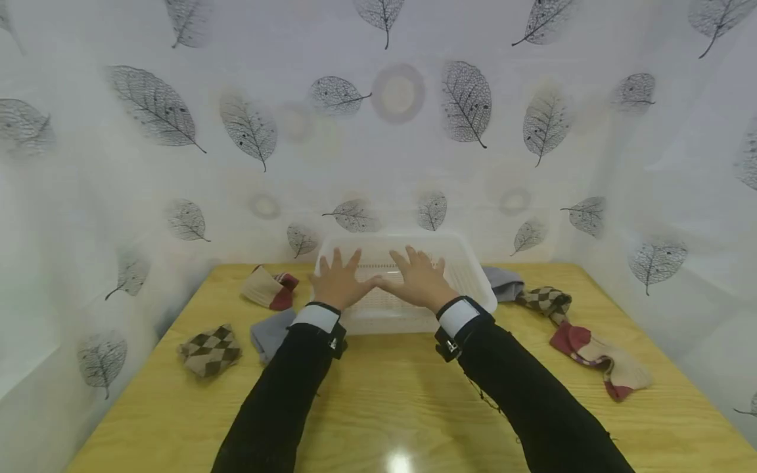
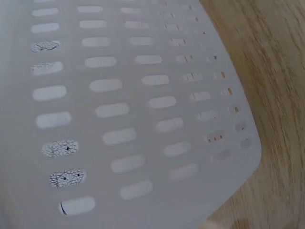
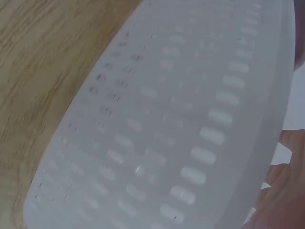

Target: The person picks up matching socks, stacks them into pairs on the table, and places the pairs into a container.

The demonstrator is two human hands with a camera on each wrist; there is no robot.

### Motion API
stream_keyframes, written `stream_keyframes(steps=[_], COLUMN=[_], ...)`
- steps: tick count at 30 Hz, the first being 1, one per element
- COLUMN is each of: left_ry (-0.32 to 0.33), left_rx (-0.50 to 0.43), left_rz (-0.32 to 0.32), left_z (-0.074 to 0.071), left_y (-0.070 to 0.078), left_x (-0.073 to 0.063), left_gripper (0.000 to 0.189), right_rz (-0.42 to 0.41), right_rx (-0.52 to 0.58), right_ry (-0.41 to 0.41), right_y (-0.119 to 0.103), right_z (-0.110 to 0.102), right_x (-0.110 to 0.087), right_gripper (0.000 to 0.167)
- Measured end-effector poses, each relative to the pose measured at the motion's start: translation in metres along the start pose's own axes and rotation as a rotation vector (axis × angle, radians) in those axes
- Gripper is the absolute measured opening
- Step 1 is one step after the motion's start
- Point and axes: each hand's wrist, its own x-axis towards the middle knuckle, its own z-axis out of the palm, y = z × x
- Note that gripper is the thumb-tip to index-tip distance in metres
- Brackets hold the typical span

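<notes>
A white plastic basket with slotted walls stands at the back of the table. Over its near part, my left hand is spread with straight fingers. My right hand mirrors it, and the two thumbs meet or overlap in the middle. Neither hand grips anything. The left wrist view is filled by the basket's slotted wall, with the hand out of sight. In the right wrist view some fingers show at the right edge, beyond the basket's rim.
Left of the basket lie a beige and red sock, a checked sock and a grey sock. To the right, a grey sock, a checked sock and a beige and red sock form a line. A leaf-print curtain hangs behind.
</notes>
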Motion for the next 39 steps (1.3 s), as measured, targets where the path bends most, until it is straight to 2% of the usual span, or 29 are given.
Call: stream_keyframes(steps=[3, 8, 10, 13, 15, 18, 21, 26, 32, 35, 39], left_ry=[0.047, 0.21, 0.278, 0.378, 0.403, 0.337, 0.23, 0.139, -0.045, -0.077, -0.073], left_rx=[-0.033, -0.068, -0.111, -0.167, -0.191, -0.195, -0.2, -0.205, -0.098, -0.105, -0.114], left_rz=[0.044, 0.135, 0.162, 0.183, 0.162, 0.08, 0.02, -0.004, -0.026, -0.016, -0.025], left_z=[-0.006, -0.016, -0.019, -0.022, -0.024, -0.027, -0.027, -0.025, -0.01, 0.001, 0.008], left_y=[-0.006, -0.023, -0.03, -0.04, -0.048, -0.061, -0.079, -0.102, -0.114, -0.12, -0.125], left_x=[-0.011, -0.04, -0.052, -0.069, -0.079, -0.091, -0.098, -0.103, -0.106, -0.107, -0.106], left_gripper=[0.084, 0.069, 0.061, 0.05, 0.044, 0.038, 0.038, 0.034, 0.021, 0.018, 0.014], right_rz=[-0.055, -0.203, -0.261, -0.344, -0.432, -0.569, -0.652, -0.693, -0.737, -0.724, -0.693], right_rx=[-0.015, -0.04, -0.031, -0.024, -0.032, -0.054, -0.101, -0.157, -0.154, -0.186, -0.223], right_ry=[0.03, 0.143, 0.179, 0.227, 0.275, 0.311, 0.283, 0.246, 0.241, 0.204, 0.15], right_y=[-0.012, -0.037, -0.047, -0.06, -0.069, -0.08, -0.089, -0.094, -0.09, -0.087, -0.081], right_z=[0.003, 0.005, 0.008, 0.012, 0.016, 0.021, 0.027, 0.033, 0.035, 0.036, 0.036], right_x=[-0.002, -0.011, -0.016, -0.023, -0.028, -0.036, -0.042, -0.049, -0.055, -0.059, -0.066], right_gripper=[0.075, 0.049, 0.042, 0.036, 0.032, 0.029, 0.028, 0.027, 0.026, 0.027, 0.028])
